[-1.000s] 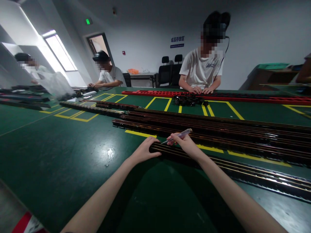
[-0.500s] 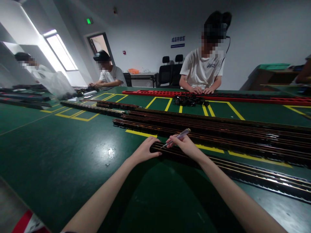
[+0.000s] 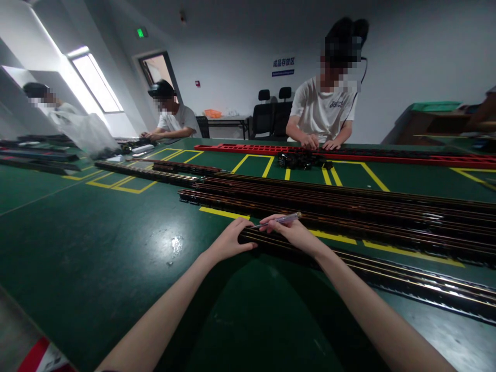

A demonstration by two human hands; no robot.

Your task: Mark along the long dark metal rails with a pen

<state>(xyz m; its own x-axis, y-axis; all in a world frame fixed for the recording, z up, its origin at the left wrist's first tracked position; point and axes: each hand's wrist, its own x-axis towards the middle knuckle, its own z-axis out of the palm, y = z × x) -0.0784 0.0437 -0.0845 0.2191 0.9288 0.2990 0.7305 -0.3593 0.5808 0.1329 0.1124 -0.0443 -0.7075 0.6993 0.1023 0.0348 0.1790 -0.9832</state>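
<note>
My left hand [image 3: 228, 241] is closed around the left end of a long black rail [image 3: 406, 274] with thin gold-coloured lines along its length. Thumb and fingers sit on opposite sides of that end. In my right hand [image 3: 297, 238] is a slim pen-shaped tool [image 3: 285, 219] with a pale, see-through barrel and a thin tip. The tip points left, at the rail's far side by my left fingers; I cannot tell whether it touches. Just beyond both hands lies a row of similar dark rails [image 3: 329, 206].
Across the green table [image 3: 96, 243], marked with yellow tape, a co-worker [image 3: 321, 111] handles a red slotted frame [image 3: 232, 149]. A pile of small black parts [image 3: 300, 160] lies before it. Other people and a plastic bag [image 3: 91, 134] are at the left.
The tool in my right hand has tilted flatter, and its tip has shifted up and left toward the rail's far side. My left hand stays on the rail's end.
</note>
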